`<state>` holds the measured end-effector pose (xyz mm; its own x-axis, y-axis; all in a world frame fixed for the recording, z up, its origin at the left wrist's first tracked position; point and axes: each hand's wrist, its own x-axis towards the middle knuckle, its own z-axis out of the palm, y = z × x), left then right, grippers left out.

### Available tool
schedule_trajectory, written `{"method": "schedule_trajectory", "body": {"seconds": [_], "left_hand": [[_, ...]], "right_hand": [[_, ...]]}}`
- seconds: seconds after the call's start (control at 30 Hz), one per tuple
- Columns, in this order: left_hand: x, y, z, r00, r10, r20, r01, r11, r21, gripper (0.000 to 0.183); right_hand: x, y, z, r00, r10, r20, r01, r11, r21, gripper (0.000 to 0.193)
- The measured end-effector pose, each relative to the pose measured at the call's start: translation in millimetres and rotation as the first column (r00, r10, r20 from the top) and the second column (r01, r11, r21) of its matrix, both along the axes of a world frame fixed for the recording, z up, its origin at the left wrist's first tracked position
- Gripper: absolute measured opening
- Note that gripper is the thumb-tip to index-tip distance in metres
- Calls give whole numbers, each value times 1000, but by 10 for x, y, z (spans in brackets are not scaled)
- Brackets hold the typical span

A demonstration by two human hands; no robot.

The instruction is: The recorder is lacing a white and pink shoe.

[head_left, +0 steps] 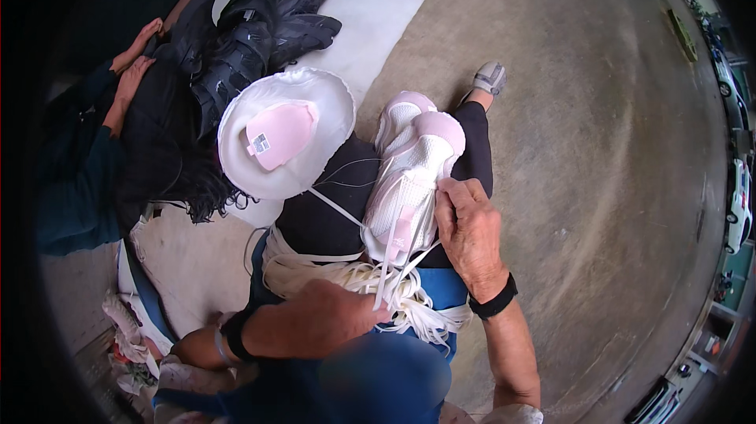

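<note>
While a heap of black shoes (260,38) crowded the upper left, partly over a white sheet (386,14), another person's hands (131,81) rested beside it, reaching in on dark sleeves. A white hat-like thing (331,105) with a pink panel (287,131) inside stood between that heap and the lap, overlapping the lowest black shoes and hiding part of them. To the right stretched a bare brown floor (583,164), with parked cars (739,199) small along the far edge, and a foot in a grey shoe (490,77) showed above the dark trouser leg. Across the lap lay two white-and-pink shoes side by side, the near shoe (413,168) overlapping the far shoe (398,118), their toes pointing away from the body. A loose bundle of white laces (413,306) spilled below them. The hands were apart: the left hand (315,318), just below the near shoe, had a white lace (383,278) pinched at its fingertips, while the right hand (475,227) touched that shoe's right edge; I could not tell whether its fingertips were closed on anything.
</note>
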<state>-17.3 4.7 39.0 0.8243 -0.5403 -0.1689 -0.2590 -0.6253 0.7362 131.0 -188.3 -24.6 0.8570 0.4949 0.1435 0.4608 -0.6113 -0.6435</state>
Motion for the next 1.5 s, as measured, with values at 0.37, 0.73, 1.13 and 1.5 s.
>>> {"method": "schedule_trajectory", "body": {"seconds": [0.37, 0.73, 1.13, 1.5], "left_hand": [[515, 246, 283, 717, 413, -561, -668, 636, -386, 28], [893, 228, 427, 655, -14, -756, -755, -51, -653, 26], [773, 267, 869, 807, -46, -589, -586, -183, -789, 22], [598, 213, 1054, 750, 16, -662, -642, -224, -733, 25]], "right_hand": [[-107, 97, -178, 982, 62, 177, -11, 962, -273, 30], [-218, -436, -32, 757, -143, -638, 395, 878, 272, 30], [-1155, -13, -24, 350, 263, -899, 663, 609, 436, 24], [-1197, 268, -113, 585, 256, -769, 541, 584, 605, 28]]}}
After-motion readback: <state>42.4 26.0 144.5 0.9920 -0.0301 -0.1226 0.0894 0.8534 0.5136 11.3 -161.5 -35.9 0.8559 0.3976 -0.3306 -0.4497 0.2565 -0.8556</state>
